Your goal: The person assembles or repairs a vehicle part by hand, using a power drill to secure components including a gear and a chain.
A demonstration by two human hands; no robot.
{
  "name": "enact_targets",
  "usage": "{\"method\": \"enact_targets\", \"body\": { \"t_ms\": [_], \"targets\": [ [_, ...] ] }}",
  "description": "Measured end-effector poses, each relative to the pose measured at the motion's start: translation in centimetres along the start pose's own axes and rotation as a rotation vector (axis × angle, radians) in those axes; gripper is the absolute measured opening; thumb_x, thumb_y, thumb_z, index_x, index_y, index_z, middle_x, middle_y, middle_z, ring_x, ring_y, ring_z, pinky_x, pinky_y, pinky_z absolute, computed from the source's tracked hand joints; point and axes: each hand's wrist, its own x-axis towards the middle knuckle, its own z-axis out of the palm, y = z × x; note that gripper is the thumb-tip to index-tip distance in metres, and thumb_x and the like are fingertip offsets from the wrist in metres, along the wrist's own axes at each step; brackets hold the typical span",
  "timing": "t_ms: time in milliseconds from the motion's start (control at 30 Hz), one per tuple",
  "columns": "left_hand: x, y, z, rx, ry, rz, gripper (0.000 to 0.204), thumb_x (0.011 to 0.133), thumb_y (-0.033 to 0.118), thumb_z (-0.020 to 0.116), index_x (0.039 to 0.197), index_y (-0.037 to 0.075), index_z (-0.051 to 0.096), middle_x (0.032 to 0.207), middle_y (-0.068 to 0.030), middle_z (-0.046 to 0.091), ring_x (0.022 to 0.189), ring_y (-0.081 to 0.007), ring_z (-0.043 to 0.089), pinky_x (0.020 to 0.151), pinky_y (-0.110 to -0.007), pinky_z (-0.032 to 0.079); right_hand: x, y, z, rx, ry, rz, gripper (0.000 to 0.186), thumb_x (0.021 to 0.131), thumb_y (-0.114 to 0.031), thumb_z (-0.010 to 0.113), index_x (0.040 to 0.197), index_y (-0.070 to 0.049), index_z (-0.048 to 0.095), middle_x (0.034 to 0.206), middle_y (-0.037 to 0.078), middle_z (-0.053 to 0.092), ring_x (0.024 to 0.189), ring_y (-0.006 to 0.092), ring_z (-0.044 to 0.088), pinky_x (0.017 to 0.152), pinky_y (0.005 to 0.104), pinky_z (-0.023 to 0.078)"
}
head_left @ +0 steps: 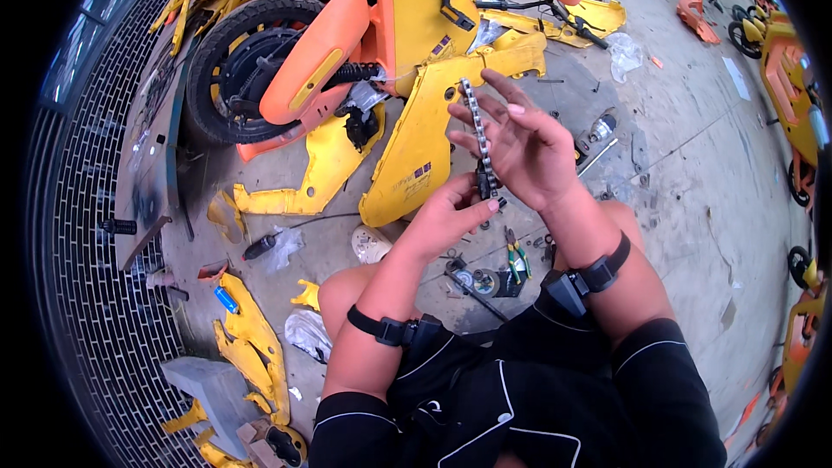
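Left hand (452, 215) pinches the roller chain (477, 132) low; right hand (542, 156) spreads open, ungripping; concrete floor (693, 217) stretches rightward.

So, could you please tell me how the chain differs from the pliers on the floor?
The chain is held up in the left hand, while the pliers lie on the floor. The chain looks silvery, whereas the pliers show green and yellow. The chain forms one slightly curved strip; the pliers fork in two. Both are narrow and elongated.
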Motion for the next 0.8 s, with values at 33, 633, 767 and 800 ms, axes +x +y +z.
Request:
{"method": "enact_targets", "body": {
  "t_ms": [33, 633, 767, 800],
  "targets": [
    [0.1, 0.1, 0.0, 0.002, -0.006, -0.006, 0.03, 0.094, 0.018, 0.071, 0.118, 0.004, 0.06, 0.085, 0.0054, 0.055, 0.073, -0.0044, 0.049, 0.062, -0.021, 0.042, 0.5, -0.1, -0.2, 0.017, -0.004, -0.002, 0.058, 0.091, -0.018, 0.058, 0.145, -0.007, 0.039, 0.134, 0.011, 0.05, 0.128, 0.0345, 0.052, 0.106, 0.0521, 0.045],
    [0.9, 0.7, -0.6, 0.037, -0.121, -0.098, 0.033, 0.092, 0.02, 0.074, 0.119, 0.004, 0.065, 0.087, 0.008, 0.054, 0.074, -0.0017, 0.046, 0.066, -0.019, 0.04, 2.3, -2.4, -2.7, -0.369, 0.041, 0.073, 0.069, 0.093, -0.025, 0.056, 0.153, 0.001, 0.035, 0.147, 0.013, 0.049, 0.131, 0.0279, 0.052, 0.101, 0.037, 0.048],
    [0.9, 0.8, 0.5, 0.042, -0.122, -0.108, 0.031, 0.092, 0.021, 0.075, 0.116, 0.005, 0.065, 0.088, 0.0075, 0.055, 0.075, -0.0019, 0.047, 0.065, -0.019, 0.04, 0.6, -3.1, -2.1, -0.35, -0.056, 0.015, 0.07, 0.093, -0.027, 0.056, 0.155, -0.001, 0.032, 0.157, 0.013, 0.04, 0.13, 0.0229, 0.053, 0.098, 0.0332, 0.047],
    [0.9, 0.9, 0.8, 0.035, -0.122, -0.105, 0.031, 0.092, 0.021, 0.074, 0.116, 0.005, 0.065, 0.088, 0.0073, 0.056, 0.076, -0.0022, 0.048, 0.065, -0.019, 0.04, 0.2, -3.3, -1.6, -0.34, -0.08, -0.003, 0.071, 0.093, -0.026, 0.055, 0.155, -0.001, 0.031, 0.157, 0.013, 0.038, 0.13, 0.0245, 0.053, 0.097, 0.0343, 0.048]
  ]
}}
